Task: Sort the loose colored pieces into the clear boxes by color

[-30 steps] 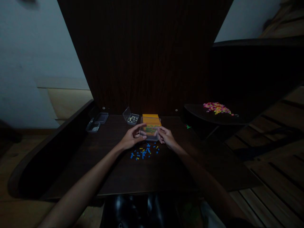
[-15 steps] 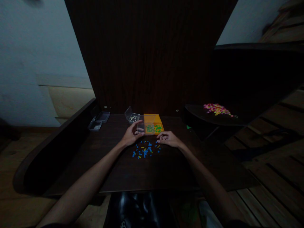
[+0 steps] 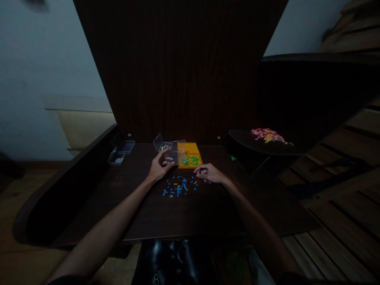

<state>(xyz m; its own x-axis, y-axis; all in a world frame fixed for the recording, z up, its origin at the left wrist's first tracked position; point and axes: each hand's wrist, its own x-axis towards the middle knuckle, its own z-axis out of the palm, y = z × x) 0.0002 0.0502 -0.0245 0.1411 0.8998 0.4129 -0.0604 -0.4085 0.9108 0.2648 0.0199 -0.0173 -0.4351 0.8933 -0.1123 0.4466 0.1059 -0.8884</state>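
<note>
My left hand (image 3: 159, 167) grips a clear plastic box (image 3: 177, 158) by its left side, fingers and thumb closed on it. The box is held up with its lid open, and it overlaps the left edge of an orange tray (image 3: 190, 149). Small green pieces (image 3: 192, 160) lie in the tray's near part. My right hand (image 3: 209, 173) hovers or rests by the tray's near right corner, fingers curled in; whether something small is pinched there cannot be made out. Just in front of both hands, blue and yellow bits (image 3: 179, 187) are scattered on the dark tabletop (image 3: 166, 219).
Behind my left hand stands another open clear box (image 3: 158, 140) with small pale pieces. Farther left sits an open clear case (image 3: 121, 154). A corner shelf (image 3: 246, 138) at right bears a pile of pink and yellow pieces (image 3: 268, 135). One green scrap (image 3: 233, 158) lies below it.
My left hand has drawn the clear box leftward, uncovering more of the green pieces in the orange tray. My right hand has hardly moved; the whole view has shifted slightly.
</note>
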